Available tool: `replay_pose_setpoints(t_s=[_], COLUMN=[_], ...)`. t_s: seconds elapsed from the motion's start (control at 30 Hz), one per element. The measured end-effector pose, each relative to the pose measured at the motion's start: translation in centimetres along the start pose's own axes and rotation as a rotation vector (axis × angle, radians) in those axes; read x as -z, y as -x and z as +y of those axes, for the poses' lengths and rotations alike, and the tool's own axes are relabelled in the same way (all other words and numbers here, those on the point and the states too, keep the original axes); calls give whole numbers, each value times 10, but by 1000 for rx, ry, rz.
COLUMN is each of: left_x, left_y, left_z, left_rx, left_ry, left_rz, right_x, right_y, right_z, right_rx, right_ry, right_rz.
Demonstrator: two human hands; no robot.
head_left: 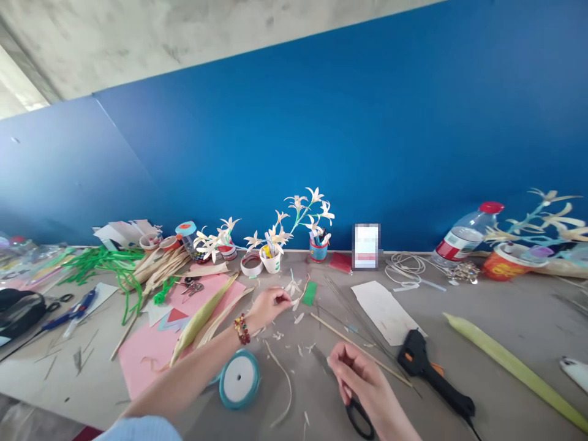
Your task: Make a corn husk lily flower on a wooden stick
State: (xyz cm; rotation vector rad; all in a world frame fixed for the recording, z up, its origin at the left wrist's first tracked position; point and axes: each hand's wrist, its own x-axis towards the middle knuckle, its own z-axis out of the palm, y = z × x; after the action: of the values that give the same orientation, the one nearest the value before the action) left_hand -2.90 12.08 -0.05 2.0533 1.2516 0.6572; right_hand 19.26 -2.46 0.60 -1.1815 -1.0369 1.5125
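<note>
My left hand (272,306), with a beaded bracelet (242,329) at its wrist, reaches over the table. Its thumb and fingers are pinched together beside small pale petal pieces (298,318); what they hold is too small to make out. Lower right, my right hand (357,370) is closed around a pair of scissors. The scissors' black handle loop (359,420) hangs below the palm, and a grey blade pokes out left of the fingers. Pale scraps and a curled husk strip (285,383) lie between the hands, near a spool of teal ribbon (239,380).
A black glue gun (432,372) and a green corn husk (509,367) lie at right. Pale flowers (315,196) stand in cups along the blue wall (294,122). Pink paper (138,361), husks and green pipe cleaners (96,264) cover the left. A water bottle (463,239) leans behind.
</note>
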Motion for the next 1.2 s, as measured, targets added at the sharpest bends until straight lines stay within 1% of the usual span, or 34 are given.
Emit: replay_pose_setpoints(t_s=[0.07, 0.17, 0.23, 0.33, 0.43, 0.5, 0.57, 0.67, 0.77, 0.87, 0.93, 1.1, 1.2], left_x=[-7, -13, -9, 6, 27, 40, 48, 48, 38, 30, 29, 37, 43], left_y=[-10, -14, -13, -4, 15, 34, 54, 78, 88, 88, 86, 82, 81], left_z=[-10, -16, -17, -19, -22, -23, -24, -24, -27, -29, -28, -15, -1], left_rx=[-7, -24, -27, -5, 38, 67, 92, 130, 156, 165, 168, 213, 275], left_ry=[-57, -134, -175, -224, -261, -280, -294, -306, -305, -262, -207, -6, 180], left_rz=[-16, -35, -27, 22, 58, 47, 14, -28, -10, 4, -5, -25, -37], right_x=[3, 11, 17, 25, 30, 32, 31, 27, 23, 21, 22, 23, 17], right_y=[3, 6, 7, 7, 7, 7, 6, 6, 7, 10, 13, 21, 22], right_z=[7, 16, 19, 23, 28, 32, 34, 33, 31, 29, 27, 24, 19], right_rx=[20, 50, 56, 76, 97, 95, 85, 85, 130, 166, 176, 190, 214], right_ry=[54, 106, 129, 172, 224, 272, 325, 406, 526, 627, 658, 777, 837], right_rz=[15, 73, 79, 56, 48, 30, -15, -101, -120, -87, -67, -39, -51])
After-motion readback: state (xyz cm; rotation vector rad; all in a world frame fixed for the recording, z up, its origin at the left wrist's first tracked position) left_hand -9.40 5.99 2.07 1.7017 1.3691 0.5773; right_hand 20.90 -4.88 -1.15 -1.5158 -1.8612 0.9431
